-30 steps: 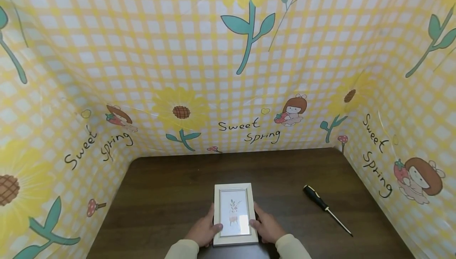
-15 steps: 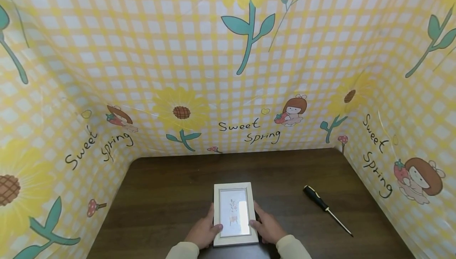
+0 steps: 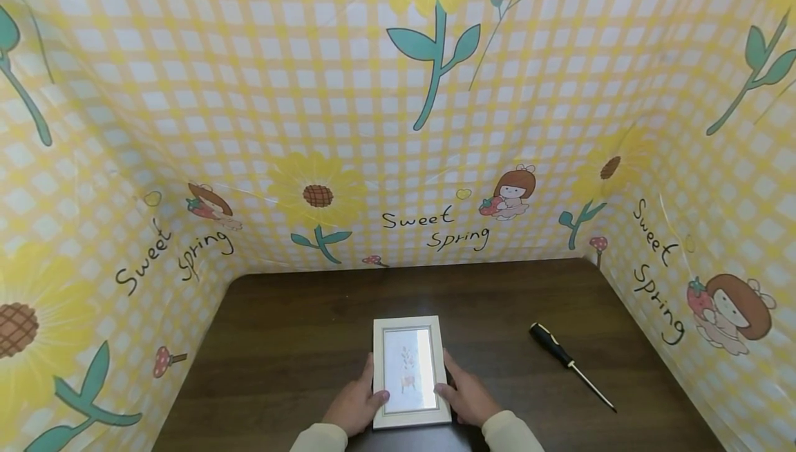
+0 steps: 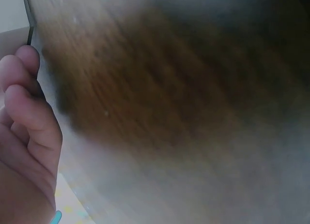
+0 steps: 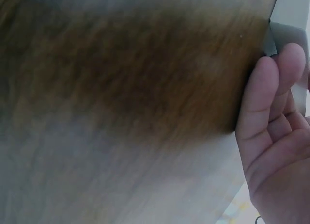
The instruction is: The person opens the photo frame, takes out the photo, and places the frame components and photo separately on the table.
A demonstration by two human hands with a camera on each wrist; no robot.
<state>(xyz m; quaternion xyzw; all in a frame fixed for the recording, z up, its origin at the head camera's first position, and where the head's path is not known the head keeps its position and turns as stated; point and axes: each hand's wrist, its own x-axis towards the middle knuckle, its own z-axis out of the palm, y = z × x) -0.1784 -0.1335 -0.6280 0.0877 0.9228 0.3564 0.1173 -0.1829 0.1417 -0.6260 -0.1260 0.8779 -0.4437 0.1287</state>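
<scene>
A cream-white picture frame (image 3: 407,369) is held at the near middle of the dark wooden table (image 3: 298,321). Behind its glass is a pale print of a plant, partly washed out by reflected light. My left hand (image 3: 354,400) grips the left side, its thumb over the lower front border. On the opposite side my right hand (image 3: 471,395) grips it likewise, thumb on the border. In the left wrist view the curled fingers (image 4: 31,112) lie at the frame's edge, and in the right wrist view fingers (image 5: 259,95) do the same. The fingers behind the frame are mostly hidden in the head view.
A black-handled screwdriver (image 3: 553,347) lies on the table to the right, its metal shaft pointing toward the near right. A yellow-checked cloth (image 3: 398,148) printed with flowers surrounds the back and sides of the table. Both wrist views are blurred over the tabletop.
The frame's far edge has shifted slightly upward in the head view. The bright reflection on its glass has widened. Both hands keep their grip, and the screwdriver has not moved.
</scene>
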